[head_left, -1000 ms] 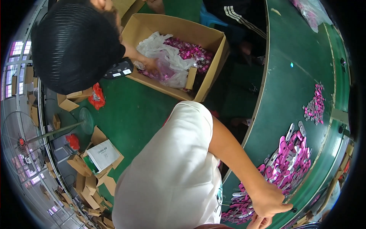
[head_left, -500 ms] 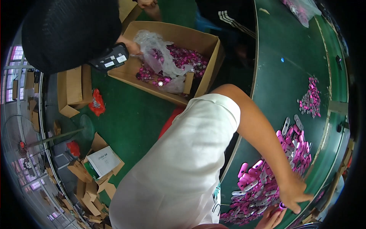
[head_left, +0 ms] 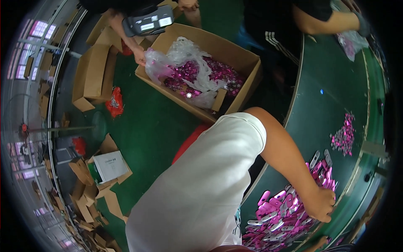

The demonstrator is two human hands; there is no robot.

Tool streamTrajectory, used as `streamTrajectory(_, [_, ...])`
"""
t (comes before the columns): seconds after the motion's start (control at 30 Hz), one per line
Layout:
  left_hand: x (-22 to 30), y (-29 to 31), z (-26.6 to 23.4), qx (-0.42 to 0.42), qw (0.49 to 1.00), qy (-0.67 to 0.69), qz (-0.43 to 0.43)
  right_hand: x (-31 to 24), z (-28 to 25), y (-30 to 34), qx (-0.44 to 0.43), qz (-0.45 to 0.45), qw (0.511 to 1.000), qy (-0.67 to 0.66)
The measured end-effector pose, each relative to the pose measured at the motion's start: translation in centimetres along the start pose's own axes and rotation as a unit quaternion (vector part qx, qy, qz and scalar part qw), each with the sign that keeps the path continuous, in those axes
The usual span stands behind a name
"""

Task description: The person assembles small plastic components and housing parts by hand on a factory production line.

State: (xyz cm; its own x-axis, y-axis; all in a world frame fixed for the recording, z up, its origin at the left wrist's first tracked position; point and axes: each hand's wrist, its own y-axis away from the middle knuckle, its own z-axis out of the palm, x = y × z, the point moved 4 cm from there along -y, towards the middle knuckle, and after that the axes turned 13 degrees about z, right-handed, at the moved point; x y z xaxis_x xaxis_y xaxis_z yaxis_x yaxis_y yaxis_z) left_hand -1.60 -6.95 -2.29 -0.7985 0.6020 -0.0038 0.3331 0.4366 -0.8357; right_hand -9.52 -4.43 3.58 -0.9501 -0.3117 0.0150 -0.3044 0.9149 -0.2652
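Fingers of the left hand curled in, can't tell if clamped on a part; right hand barely in at the lower edge, finger state unreadable. Left to right: fan at far left, then brown cartons, red bag on the green floor, white box lying in an opened carton. Co-worker's hand grips clear plastic at the rim of the big carton, small shiny pink pieces inside. White sleeve mid-frame. Then the green surface: heap of oblong pink and grey parts under and around the left wrist, smaller pink-grey pile beyond it. Top right: co-worker's dark glove by a plastic bag.
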Motion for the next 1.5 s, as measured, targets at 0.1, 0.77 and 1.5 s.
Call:
streamTrajectory(0.1, [0.8,-1.2,0.3,-0.017,1.000,0.005,-0.026,18.3,3.9,-8.5,0.124,-0.060,0.988,0.071])
streamTrajectory(0.77, [0.3,-1.0,-4.0,-0.167,0.986,0.002,-0.001,22.1,1.2,-1.4,0.067,0.153,0.968,-0.189])
streamTrajectory(1.5, [0.4,-3.1,-3.7,-0.203,0.976,0.077,-0.031,41.9,6.7,-10.0,0.294,0.320,0.899,0.051])
